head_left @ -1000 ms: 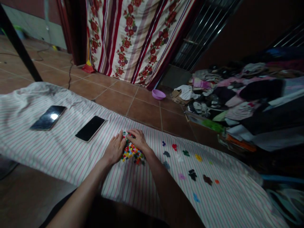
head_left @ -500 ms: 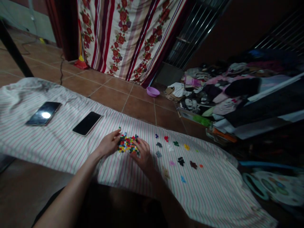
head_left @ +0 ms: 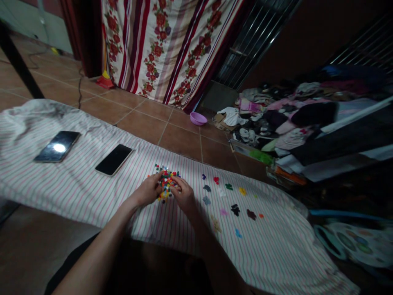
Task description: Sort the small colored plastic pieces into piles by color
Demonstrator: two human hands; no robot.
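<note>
A pile of small multicoloured pieces [head_left: 167, 182], like beads or tiny blocks, lies on a striped cloth [head_left: 138, 223]. My left hand [head_left: 150, 189] rests at the pile's left side, its curved fingers touching the pieces, thumb apart from them. From the right, my right hand [head_left: 184, 196] reaches in, fingers bent over the pile's edge and thumb below them. Both hands look open, though pieces under the fingertips are partly hidden. Right of them lie small groups sorted by colour, among them red pieces [head_left: 216, 180], yellow pieces [head_left: 242, 191], black pieces [head_left: 235, 209] and brown pieces [head_left: 251, 214].
Two phones lie to the left: a dark one with a bright reflection [head_left: 57, 146] and a black-screened one [head_left: 114, 160]. Beyond the cloth, a purple basin [head_left: 198, 119] stands on the tiled floor. Heaped clothes [head_left: 276, 110] fill the right side.
My hands have come closer together, the left one moving right. The pile between them is narrower, and a few pieces show loose at its far and left edges.
</note>
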